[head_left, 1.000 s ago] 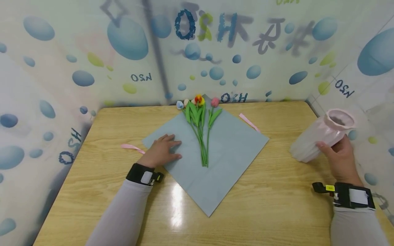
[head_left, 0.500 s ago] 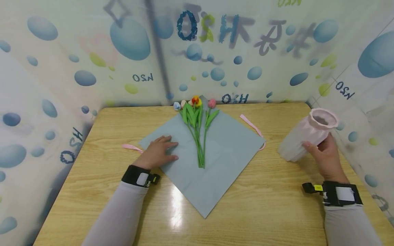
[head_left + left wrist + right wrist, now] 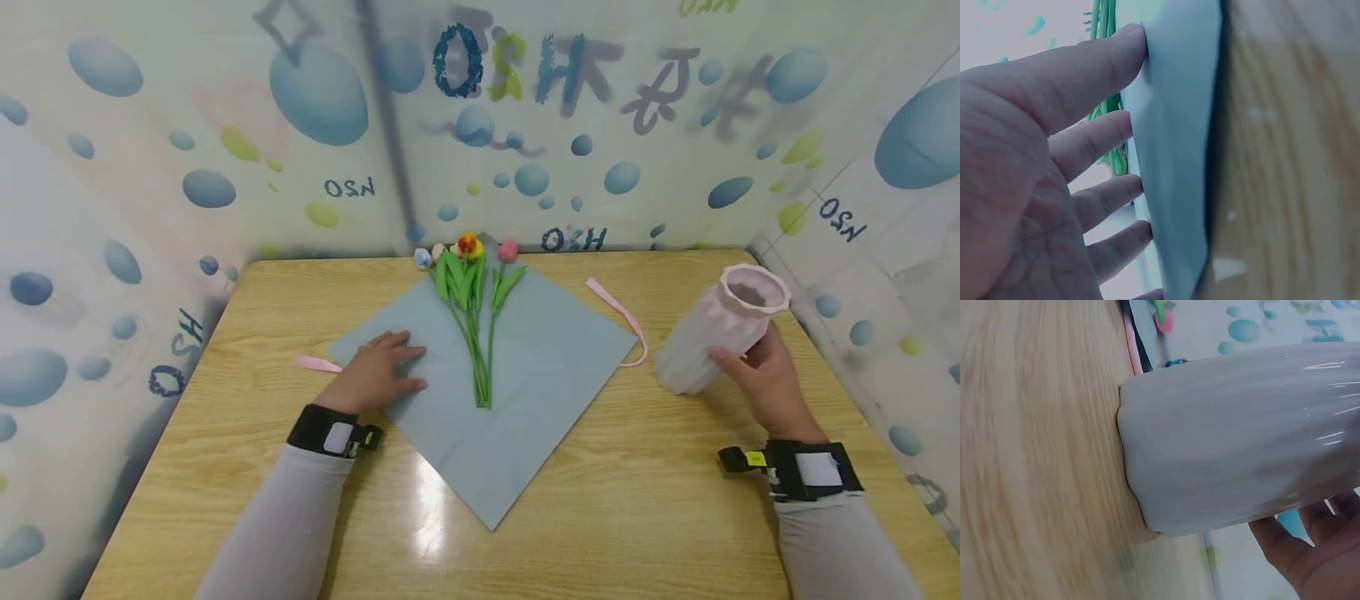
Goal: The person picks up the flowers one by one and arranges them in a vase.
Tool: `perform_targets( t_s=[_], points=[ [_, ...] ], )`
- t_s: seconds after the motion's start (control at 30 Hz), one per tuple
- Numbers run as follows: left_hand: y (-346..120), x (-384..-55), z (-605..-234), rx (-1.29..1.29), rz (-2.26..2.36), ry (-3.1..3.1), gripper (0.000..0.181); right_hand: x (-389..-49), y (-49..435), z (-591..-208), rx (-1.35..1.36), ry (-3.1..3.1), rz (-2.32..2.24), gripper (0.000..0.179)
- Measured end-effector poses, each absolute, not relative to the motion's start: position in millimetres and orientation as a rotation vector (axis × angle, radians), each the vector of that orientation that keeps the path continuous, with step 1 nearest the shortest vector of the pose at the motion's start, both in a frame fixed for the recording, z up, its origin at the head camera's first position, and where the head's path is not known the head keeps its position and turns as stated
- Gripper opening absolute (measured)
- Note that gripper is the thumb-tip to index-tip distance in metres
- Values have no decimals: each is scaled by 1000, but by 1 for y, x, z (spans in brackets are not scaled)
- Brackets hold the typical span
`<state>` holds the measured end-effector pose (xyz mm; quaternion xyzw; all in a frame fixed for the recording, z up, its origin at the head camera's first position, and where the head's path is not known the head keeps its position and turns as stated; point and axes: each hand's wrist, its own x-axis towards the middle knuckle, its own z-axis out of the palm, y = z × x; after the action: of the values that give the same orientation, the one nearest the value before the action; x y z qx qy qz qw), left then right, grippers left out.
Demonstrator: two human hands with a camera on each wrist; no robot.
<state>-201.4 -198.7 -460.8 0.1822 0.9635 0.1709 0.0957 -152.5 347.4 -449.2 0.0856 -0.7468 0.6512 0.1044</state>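
Observation:
My left hand [image 3: 371, 379] rests with spread fingers on the left part of a blue-grey sheet of wrapping paper [image 3: 547, 367]. In the left wrist view its fingertips touch the paper [image 3: 1179, 137] near the edge. On the sheet lies a small bunch of artificial tulips [image 3: 465, 292], stems toward me, with a single pink tulip [image 3: 507, 252] beside it. My right hand [image 3: 768, 392] grips a pale pink ribbed vase [image 3: 705, 337] from its right side, thumb in front. The vase is upright with a slight tilt, its mouth facing up; its base [image 3: 1141, 462] is right at the tabletop.
A pink ribbon [image 3: 618, 308] runs under the paper, showing at the right and as a short end [image 3: 317, 363] at the left. The wooden table [image 3: 622, 500] meets a patterned wall covering [image 3: 420, 183] at the back and sides.
The vase has moved left over the table in my right hand. The paper with the tulips has slid a little left along with my left hand, uncovering more ribbon at the right.

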Motion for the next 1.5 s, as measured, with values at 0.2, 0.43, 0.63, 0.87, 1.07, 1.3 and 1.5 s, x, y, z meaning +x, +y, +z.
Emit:
perform_targets(
  t_s=[0.2, 0.43, 0.63, 0.87, 1.07, 1.3, 1.5],
  points=[
    [-204, -201, -460, 531, 511, 2862, 59, -152, 332, -446, 285, -2249, 1920, 66],
    [-214, -200, -464, 543, 518, 2873, 59, -152, 318, -446, 314, -2346, 1871, 69],
    [-220, -200, -465, 543, 528, 2878, 59, -153, 307, -449, 382, -2319, 1923, 69],
    [-225, -200, -464, 535, 554, 2860, 61, -156, 298, -446, 418, -2400, 1897, 73],
    [-232, -199, -464, 521, 591, 2844, 63, -163, 296, -438, 494, -2542, 1808, 80],
    [-239, -198, -460, 494, 618, 2824, 64, -172, 298, -427, 619, -2642, 1792, 80],
    [-244, -198, -460, 471, 635, 2803, 67, -175, 297, -423, 652, -2691, 1796, 79]
  ],
)
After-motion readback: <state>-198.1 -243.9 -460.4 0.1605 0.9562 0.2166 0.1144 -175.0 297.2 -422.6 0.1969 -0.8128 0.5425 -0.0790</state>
